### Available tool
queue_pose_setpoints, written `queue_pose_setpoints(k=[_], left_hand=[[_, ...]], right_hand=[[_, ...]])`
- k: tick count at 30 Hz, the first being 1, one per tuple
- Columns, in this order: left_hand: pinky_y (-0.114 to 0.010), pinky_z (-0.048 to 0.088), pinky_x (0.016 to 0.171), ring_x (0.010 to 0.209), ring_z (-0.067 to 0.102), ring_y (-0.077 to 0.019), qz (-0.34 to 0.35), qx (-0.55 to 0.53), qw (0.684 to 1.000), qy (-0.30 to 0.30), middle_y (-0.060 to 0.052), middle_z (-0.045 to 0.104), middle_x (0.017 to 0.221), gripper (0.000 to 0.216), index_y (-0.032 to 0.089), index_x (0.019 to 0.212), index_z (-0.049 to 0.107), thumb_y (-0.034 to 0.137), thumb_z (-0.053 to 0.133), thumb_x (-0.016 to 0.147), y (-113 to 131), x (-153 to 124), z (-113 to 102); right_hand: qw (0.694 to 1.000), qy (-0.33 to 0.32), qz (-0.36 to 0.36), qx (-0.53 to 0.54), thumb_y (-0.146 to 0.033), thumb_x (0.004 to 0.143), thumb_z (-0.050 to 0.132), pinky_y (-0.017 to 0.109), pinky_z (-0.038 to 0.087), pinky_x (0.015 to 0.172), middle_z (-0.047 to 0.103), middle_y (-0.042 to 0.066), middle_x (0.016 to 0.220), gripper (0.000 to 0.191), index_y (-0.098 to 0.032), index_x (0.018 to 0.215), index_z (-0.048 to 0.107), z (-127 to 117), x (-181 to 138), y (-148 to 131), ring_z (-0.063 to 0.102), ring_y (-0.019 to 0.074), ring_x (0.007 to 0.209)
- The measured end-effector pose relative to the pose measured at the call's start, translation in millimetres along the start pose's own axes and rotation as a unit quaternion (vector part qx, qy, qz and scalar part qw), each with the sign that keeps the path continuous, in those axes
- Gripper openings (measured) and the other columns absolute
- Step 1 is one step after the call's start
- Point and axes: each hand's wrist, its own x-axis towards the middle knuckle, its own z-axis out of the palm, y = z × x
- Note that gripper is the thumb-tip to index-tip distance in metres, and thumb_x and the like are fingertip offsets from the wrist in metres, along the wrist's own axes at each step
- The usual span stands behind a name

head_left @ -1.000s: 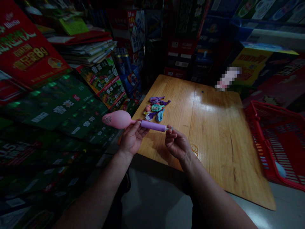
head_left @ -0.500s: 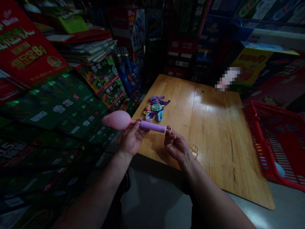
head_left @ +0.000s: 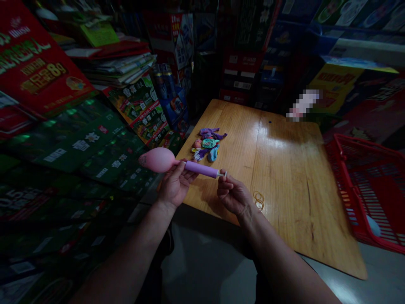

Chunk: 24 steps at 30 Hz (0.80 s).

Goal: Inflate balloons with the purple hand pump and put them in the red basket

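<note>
A partly inflated pink balloon [head_left: 160, 160] with a printed patch at its far end points left over the stacked cartons. Its neck sits on the nozzle end of a purple hand pump [head_left: 201, 169]. My left hand [head_left: 174, 185] pinches the neck at that joint, thumb on top and the other fingers under the barrel. At the pump's other end, my right hand [head_left: 234, 195] is closed around the white handle [head_left: 223, 174], with a short length of rod showing. Several uninflated balloons [head_left: 209, 143] lie in a pile on the table just beyond the pump.
Yellow rubber bands [head_left: 258, 200] lie on the wooden table [head_left: 284, 177] right of my right hand. A red basket [head_left: 351, 194] with a pale round object inside stands at the right. Green cartons [head_left: 79, 143] are stacked at the left, more boxes behind.
The balloon and pump have shifted very slightly, the balloon end a little to the right. Both hands keep their grip, and the balloon's size looks about the same.
</note>
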Motion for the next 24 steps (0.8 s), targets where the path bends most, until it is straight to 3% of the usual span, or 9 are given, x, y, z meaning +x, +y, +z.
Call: queue_pose_setpoints(k=[7,15,24], left_hand=[[-0.042,0.051,0.095,0.105,0.066,-0.0215,0.061,-0.004,0.998,0.031,-0.006,0.074,0.101,0.018,0.022,0.098,0.066,0.028,0.07,0.081,26.0,10.6,-10.3],[-0.046,0.05,0.094,0.105,0.066,-0.0238,-0.006,0.0,1.0,-0.009,-0.008,0.071,0.108,0.019,0.02,0.101,0.064,0.026,0.068,0.083,-2.3,-2.8,-1.3],[-0.043,0.051,0.095,0.103,0.067,-0.021,-0.016,-0.007,1.0,-0.001,-0.007,0.072,0.106,0.017,0.019,0.099,0.065,0.024,0.068,0.083,1.0,-1.1,1.1]], right_hand=[[0.999,-0.012,-0.044,0.002,-0.008,0.091,0.05,0.01,0.041,0.045,0.066,-0.004,0.069,0.014,-0.015,0.097,0.061,4.1,-10.6,-31.3,0.048,-0.0005,0.042],[1.0,-0.014,-0.001,-0.005,-0.009,0.089,0.055,0.012,0.044,0.048,0.067,-0.003,0.072,0.012,-0.015,0.098,0.06,-0.9,-0.3,-4.8,0.049,0.0007,0.045],[0.999,-0.017,0.003,0.048,-0.01,0.091,0.053,0.012,0.047,0.052,0.067,-0.002,0.076,0.011,-0.014,0.099,0.059,-0.4,1.3,-4.9,0.053,0.001,0.05]])
